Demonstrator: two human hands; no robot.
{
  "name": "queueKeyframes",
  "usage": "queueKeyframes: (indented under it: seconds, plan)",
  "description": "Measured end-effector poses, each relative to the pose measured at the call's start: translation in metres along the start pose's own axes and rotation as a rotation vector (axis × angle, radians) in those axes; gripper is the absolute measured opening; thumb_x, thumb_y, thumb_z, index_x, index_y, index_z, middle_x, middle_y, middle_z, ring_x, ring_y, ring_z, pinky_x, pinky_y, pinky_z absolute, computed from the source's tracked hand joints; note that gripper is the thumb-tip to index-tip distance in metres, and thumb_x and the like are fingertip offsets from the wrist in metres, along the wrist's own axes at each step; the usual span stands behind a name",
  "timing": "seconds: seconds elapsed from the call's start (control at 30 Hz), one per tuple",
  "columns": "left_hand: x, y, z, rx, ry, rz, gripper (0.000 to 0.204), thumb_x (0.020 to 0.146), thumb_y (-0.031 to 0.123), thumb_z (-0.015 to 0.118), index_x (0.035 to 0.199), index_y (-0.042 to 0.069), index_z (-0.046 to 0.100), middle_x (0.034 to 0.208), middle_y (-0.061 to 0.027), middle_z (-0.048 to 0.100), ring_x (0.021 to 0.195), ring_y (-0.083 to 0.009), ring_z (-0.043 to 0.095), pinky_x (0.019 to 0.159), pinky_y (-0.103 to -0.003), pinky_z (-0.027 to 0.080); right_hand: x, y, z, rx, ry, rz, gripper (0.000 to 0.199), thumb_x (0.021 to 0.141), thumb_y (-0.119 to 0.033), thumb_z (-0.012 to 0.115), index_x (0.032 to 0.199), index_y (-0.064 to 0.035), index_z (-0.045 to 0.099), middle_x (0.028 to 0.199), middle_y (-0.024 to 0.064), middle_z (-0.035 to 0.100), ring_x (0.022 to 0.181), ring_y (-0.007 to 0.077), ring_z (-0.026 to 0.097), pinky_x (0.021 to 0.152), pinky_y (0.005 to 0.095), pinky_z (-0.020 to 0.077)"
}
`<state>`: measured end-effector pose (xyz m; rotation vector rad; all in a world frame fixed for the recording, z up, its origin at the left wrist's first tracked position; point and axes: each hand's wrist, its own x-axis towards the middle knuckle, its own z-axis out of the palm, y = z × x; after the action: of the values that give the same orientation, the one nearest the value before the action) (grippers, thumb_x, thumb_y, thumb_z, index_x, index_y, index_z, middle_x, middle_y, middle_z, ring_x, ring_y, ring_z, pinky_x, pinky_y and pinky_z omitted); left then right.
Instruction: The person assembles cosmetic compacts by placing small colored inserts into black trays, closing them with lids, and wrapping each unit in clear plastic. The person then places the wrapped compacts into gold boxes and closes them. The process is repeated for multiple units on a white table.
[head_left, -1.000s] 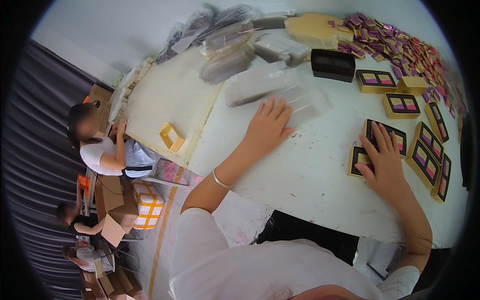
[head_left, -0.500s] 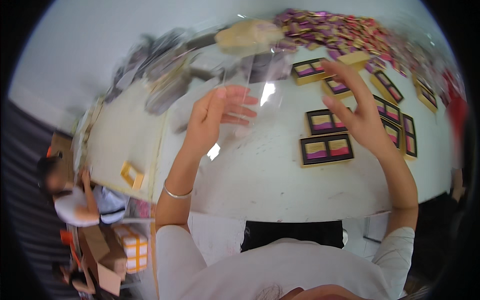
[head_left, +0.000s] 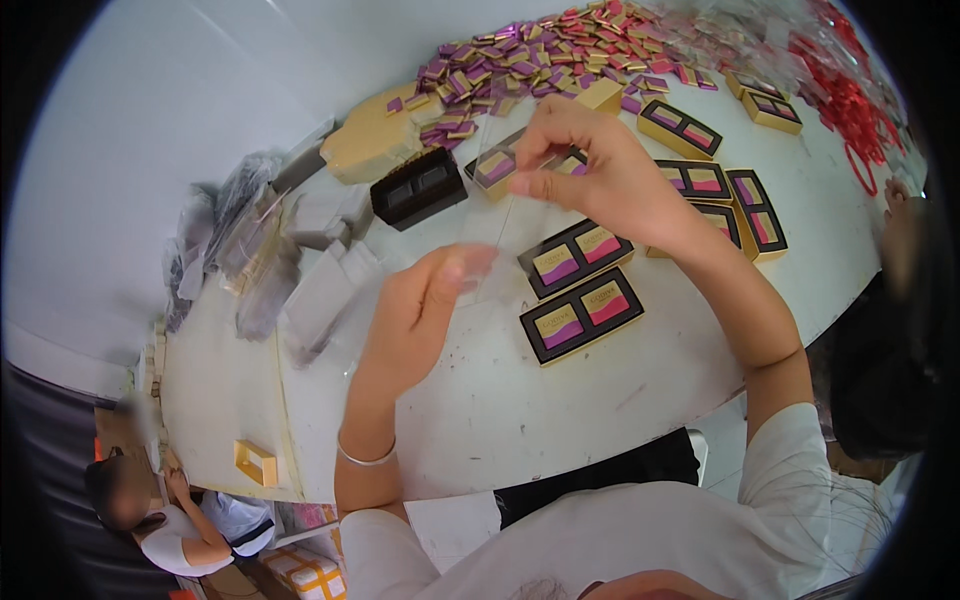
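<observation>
Tabletop (head_left: 450, 400), right hand (head_left: 600, 165) now on film (head_left: 506, 225)

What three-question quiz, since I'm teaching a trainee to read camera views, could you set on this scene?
1. Multiple choice: what is the person's right hand holding?
A) a red string
B) a clear plastic piece
C) a brown cardboard box

2. True or false: the heap of small wrapped pieces lies along the near edge of the table.

3. Short answer: how many coloured pieces sit in the black-lined gold box lowest in the view?

Key:
1. B.
2. False; it lies toward the far side.
3. Two, one partly purple and one partly pink.
</observation>
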<state>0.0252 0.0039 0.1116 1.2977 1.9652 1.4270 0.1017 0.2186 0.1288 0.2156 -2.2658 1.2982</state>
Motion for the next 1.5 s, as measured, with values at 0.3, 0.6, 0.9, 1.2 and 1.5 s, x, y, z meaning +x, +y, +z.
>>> queueKeyframes:
  seconds: [0.3,0.6,0.9,1.2,1.5]
  plan:
    - [0.0,-0.02,-0.004,-0.595,-0.244,-0.033,0.086,0.071,0.046,0.071,0.134,-0.001,0.036,0.126,-0.0119,0.047,0.119,-0.0245,0.044,0.102,-0.043,0.034,-0.017,-0.018,0.038,-0.094,-0.048,-0.294,0.02,0.076,-0.012,0.068,0.077,-0.0059,0.049,0.088,0.007,0.052,0.087,0.0249,0.049,0.08,0.0331,0.0381]
    - [0.003,-0.028,-0.014,-0.843,-0.271,0.045,0.07,0.077,0.048,0.065,0.121,-0.004,0.048,0.118,-0.0122,0.052,0.101,-0.0237,0.055,0.092,-0.04,0.044,-0.007,-0.013,0.029,0.593,0.154,-0.2,0.064,0.081,-0.048,0.063,0.126,-0.0058,0.046,0.124,0.0133,0.047,0.12,0.0243,0.043,0.1,0.0408,0.0326]
    - [0.001,-0.012,-0.011,-0.418,-0.109,0.062,0.065,0.091,0.051,0.046,0.129,-0.002,0.043,0.127,-0.0154,0.048,0.109,-0.0235,0.053,0.097,-0.039,0.039,-0.018,0.008,0.061,0.959,-0.13,0.025,0.046,0.088,-0.019,0.06,0.127,-0.0057,0.039,0.121,0.0141,0.054,0.115,0.0255,0.052,0.1,0.0395,0.0366]
    - [0.009,0.007,0.029,-0.262,0.332,0.246,0.056,0.097,0.036,0.044,0.138,0.006,0.022,0.138,-0.0146,0.032,0.131,-0.0217,0.028,0.105,-0.034,0.024,-0.016,-0.005,0.063,0.648,-0.007,-0.088,0.048,0.096,-0.032,0.041,0.134,-0.0041,0.031,0.131,0.0123,0.046,0.121,0.0233,0.044,0.104,0.0394,0.0297]
    - [0.03,0.023,0.023,-0.743,0.396,0.318,0.055,0.095,0.054,0.028,0.125,0.01,0.043,0.129,-0.0068,0.046,0.124,-0.0192,0.036,0.107,-0.039,0.019,0.005,-0.044,0.049,0.808,0.041,-0.025,0.035,0.093,-0.027,0.04,0.117,-0.0027,0.049,0.114,0.007,0.055,0.109,0.014,0.048,0.093,0.0302,0.0353]
